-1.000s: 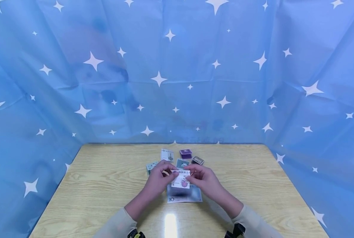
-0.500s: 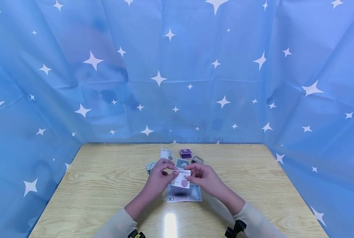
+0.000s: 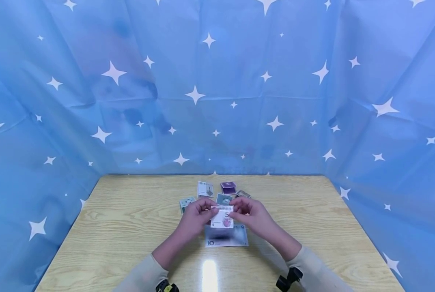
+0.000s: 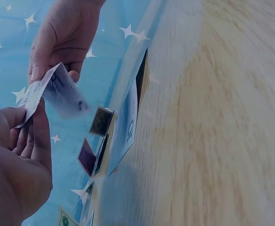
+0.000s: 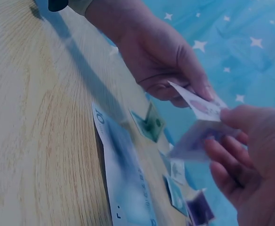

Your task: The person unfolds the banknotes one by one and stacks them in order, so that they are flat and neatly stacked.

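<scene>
A folded five banknote [image 3: 221, 222] is held up in the air between my two hands. My left hand [image 3: 195, 217] pinches its left end between thumb and fingers, and my right hand [image 3: 255, 217] pinches the right end. Both wrist views show the crease along its top, with one half of the folded banknote [image 4: 64, 96] hanging down at an angle. Under the hands, a blue ten banknote [image 3: 226, 240] lies flat and unfolded on the table. My fingers cover parts of the folded note's edges.
Beyond the hands stand several folded banknotes: a white one note [image 3: 205, 189], a purple one [image 3: 228, 187], a brownish one [image 3: 243, 194], a teal one [image 3: 223, 199] and a green one [image 3: 186, 202]. A starred blue curtain [image 3: 217, 138] surrounds the wooden table [image 3: 122, 227].
The folded five note has risen slightly, still held by both hands. My right hand has shifted a little and now hides more of the brownish note.
</scene>
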Demonstrator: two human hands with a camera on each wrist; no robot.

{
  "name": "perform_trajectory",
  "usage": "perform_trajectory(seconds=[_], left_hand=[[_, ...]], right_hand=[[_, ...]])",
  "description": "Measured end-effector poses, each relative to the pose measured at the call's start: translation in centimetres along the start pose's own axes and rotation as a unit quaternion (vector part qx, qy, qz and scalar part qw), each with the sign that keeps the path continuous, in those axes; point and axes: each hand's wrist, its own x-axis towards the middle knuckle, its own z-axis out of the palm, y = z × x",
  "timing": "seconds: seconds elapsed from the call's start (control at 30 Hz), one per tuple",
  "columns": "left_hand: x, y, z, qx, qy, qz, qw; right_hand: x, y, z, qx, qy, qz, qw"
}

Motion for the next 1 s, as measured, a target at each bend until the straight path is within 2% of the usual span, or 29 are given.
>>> perform_trajectory(seconds=[0.17, 0.27, 0.5, 0.63, 1.0], left_hand=[[0.05, 0.04, -0.05, -0.013, 0.003, -0.009, 0.9999], [0.06, -0.08, -0.09, -0.01, 0.002, -0.007, 0.9999], [-0.01, -0.04, -0.12, -0.001, 0.008, -0.008, 0.9999], [-0.03, -0.1, -0.18, -0.004, 0.008, -0.01, 0.9999], [-0.1, -0.31, -0.38, 0.0, 0.008, -0.01, 0.9999]], right_hand=[[0.27, 0.08, 0.03, -0.03, 0.035, -0.029, 0.999], [0.34, 0.17, 0.09, -0.032, 0.039, -0.035, 0.998], [0.26, 0.13, 0.24, -0.02, 0.033, 0.02, 0.999], [0.34, 0.06, 0.24, -0.012, 0.031, 0.037, 0.999], [0.3, 0.13, -0.1, -0.014, 0.014, 0.033, 0.999]])
